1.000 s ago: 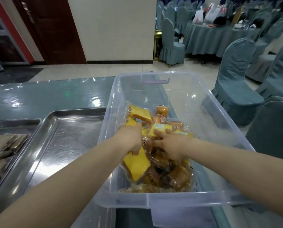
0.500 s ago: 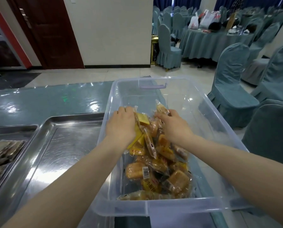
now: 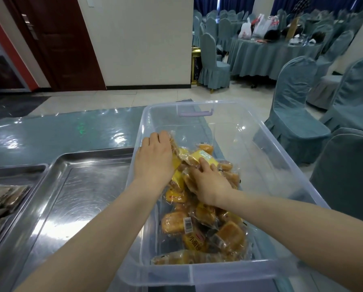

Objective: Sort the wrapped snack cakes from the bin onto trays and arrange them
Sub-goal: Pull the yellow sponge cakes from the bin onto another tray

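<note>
The left hand [image 3: 154, 163] hides its fingertips among the cakes [image 3: 206, 226]; the far-left tray [image 3: 12, 171] is cut off.
</note>
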Tool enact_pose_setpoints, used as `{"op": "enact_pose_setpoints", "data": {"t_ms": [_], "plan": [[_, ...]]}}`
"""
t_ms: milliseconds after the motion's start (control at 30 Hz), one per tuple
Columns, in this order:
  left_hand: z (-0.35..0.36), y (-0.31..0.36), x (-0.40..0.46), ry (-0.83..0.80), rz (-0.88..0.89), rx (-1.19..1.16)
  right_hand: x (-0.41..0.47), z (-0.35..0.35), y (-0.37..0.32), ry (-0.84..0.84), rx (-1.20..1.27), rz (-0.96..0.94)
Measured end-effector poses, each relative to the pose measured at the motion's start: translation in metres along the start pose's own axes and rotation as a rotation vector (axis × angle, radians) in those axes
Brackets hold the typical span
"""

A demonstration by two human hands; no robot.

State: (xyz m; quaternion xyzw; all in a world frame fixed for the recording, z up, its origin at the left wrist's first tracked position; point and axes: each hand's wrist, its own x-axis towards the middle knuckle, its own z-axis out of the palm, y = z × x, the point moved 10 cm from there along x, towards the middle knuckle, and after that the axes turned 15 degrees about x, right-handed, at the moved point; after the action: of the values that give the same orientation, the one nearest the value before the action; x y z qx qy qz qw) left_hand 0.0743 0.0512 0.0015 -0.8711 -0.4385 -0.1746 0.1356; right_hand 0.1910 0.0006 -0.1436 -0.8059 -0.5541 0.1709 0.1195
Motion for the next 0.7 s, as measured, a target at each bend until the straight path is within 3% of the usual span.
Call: {"op": "enact_pose_setpoints", "data": {"t_ms": [333,700], "plan": [[0.003,0.000,0.001,-0.069,-0.023,-0.122,0.010,-0.113,0.036,0.315,0.345,0.067],[-0.016,-0.043,0.000,0.026,-0.237,-0.592,-0.028,-0.174,0.002,0.566,0.611,-0.106]]}}
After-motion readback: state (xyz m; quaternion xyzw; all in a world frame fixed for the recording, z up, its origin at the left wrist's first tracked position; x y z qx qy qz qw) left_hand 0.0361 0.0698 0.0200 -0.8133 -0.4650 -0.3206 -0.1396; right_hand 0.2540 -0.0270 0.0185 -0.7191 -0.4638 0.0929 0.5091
